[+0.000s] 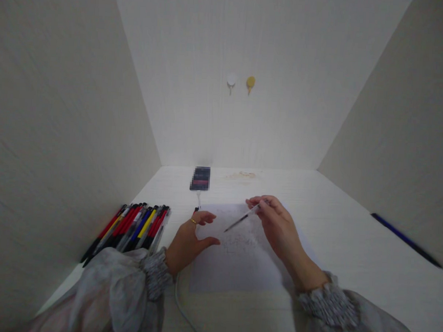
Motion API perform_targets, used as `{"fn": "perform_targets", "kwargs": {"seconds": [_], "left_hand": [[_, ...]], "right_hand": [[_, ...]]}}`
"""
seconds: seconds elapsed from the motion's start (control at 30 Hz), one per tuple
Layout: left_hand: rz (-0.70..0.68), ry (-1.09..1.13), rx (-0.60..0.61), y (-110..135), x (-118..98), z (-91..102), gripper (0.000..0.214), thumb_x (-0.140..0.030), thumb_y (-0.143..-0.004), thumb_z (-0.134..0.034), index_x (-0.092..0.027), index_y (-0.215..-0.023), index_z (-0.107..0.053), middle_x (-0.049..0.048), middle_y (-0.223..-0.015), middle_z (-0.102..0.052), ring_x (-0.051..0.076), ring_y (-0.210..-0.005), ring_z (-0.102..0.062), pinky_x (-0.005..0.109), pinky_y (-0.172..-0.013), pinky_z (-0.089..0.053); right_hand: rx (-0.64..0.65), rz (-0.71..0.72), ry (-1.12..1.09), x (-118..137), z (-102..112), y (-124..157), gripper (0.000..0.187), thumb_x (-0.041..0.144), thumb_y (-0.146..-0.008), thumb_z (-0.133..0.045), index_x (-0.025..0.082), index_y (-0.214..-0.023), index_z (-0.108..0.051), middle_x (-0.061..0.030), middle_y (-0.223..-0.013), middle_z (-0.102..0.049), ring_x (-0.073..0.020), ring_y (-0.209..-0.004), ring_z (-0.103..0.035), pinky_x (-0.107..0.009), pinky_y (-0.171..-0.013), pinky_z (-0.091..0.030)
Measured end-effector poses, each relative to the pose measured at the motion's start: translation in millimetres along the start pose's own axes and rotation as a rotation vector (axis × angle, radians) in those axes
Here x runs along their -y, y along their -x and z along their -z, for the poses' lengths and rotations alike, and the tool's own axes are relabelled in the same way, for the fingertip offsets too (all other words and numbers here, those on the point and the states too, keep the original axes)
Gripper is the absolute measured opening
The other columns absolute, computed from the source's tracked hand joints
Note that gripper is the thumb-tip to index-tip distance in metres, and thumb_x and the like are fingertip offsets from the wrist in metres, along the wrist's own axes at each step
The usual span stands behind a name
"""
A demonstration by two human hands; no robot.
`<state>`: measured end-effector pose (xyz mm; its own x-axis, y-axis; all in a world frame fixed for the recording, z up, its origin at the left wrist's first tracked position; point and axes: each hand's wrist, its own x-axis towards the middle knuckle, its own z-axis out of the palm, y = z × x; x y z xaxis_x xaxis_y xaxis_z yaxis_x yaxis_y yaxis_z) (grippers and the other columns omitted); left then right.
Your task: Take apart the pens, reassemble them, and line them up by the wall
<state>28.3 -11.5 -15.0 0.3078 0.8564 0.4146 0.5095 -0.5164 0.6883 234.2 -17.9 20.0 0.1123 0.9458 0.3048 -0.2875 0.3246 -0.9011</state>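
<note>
Pinching clear pen [242, 219] w/ R hand [277, 227], lower ctr-right of frame; curving L hand [189, 237] wide, lower ctr-left.

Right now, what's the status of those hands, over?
Right hand: holding pen refill, tip angled down. Left hand: curved, unclear whether holding anything. Possible snag: cable by left hand.

Pen [242, 218] prtly hidden, phone scrn [201, 178] pixelated

Place: you face a desk cubicle [282, 129], study or office
Enclosure: pale panels [62, 105] wall your tabletop's [350, 250] left, far and right edges
Stationery: pens [131, 225] along its left edge, paper [220, 277] mid-tabletop
</note>
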Motion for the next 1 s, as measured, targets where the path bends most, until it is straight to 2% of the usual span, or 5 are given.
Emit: {"fn": "perform_targets", "kwargs": {"seconds": [0.1,0.2,0.27,0.43,1.0], "left_hand": [[0.007,0.005,0.004,0,-1,0.4,0.042,-0.033,-0.062,-0.064,-0.020,-0.098,-0.046,0.0037,-0.089,-0.056,0.016,-0.081,-0.053,0.032,-0.073,-0.043],[0.032,0.010,-0.002,1,-2,0.8,0.034,-0.033,-0.068,-0.058,-0.020,-0.097,-0.046,0.0028,-0.085,-0.056,0.015,-0.077,-0.053,0.031,-0.071,-0.043],[0.040,0.017,-0.003,2,-2,0.8,0.030,-0.031,-0.070,-0.055,-0.020,-0.096,-0.047,0.0023,-0.083,-0.056,0.014,-0.076,-0.054,0.031,-0.071,-0.043],[0.049,0.020,-0.001,3,-1,0.7,0.026,-0.030,-0.073,-0.052,-0.020,-0.096,-0.047,0.0026,-0.082,-0.056,0.014,-0.075,-0.054,0.030,-0.069,-0.044],[0.069,-0.011,0.021,2,-2,1.6,0.019,-0.026,-0.075,-0.047,-0.020,-0.093,-0.048,0.0017,-0.078,-0.057,0.013,-0.072,-0.054,0.026,-0.063,-0.045]], "right_hand": [[-0.056,-0.012,-0.293,5,11,-8,0.008,0.027,-0.075,-0.048,0.022,-0.079,-0.052,0.0025,-0.067,-0.055,-0.0076,-0.057,-0.052,-0.022,-0.055,-0.044],[-0.107,-0.062,-0.453,7,25,-13,0.017,0.034,-0.075,-0.044,0.019,-0.071,-0.052,0.0060,-0.048,-0.043,-0.0032,-0.033,-0.034,-0.014,-0.030,-0.026],[-0.123,-0.106,-0.509,6,33,-15,0.023,0.035,-0.074,-0.040,0.018,-0.064,-0.053,0.0064,-0.043,-0.038,-0.0030,-0.028,-0.026,-0.015,-0.026,-0.017],[-0.163,-0.124,-0.565,5,39,-13,0.018,0.026,-0.069,-0.039,0.018,-0.062,-0.054,0.0066,-0.039,-0.036,-0.0039,-0.026,-0.021,-0.016,-0.025,-0.013],[-0.119,-0.087,-0.583,9,36,-10,0.021,0.027,-0.068,-0.038,0.017,-0.059,-0.054,0.0050,-0.041,-0.038,-0.0041,-0.027,-0.023,-0.016,-0.026,-0.016]]}}
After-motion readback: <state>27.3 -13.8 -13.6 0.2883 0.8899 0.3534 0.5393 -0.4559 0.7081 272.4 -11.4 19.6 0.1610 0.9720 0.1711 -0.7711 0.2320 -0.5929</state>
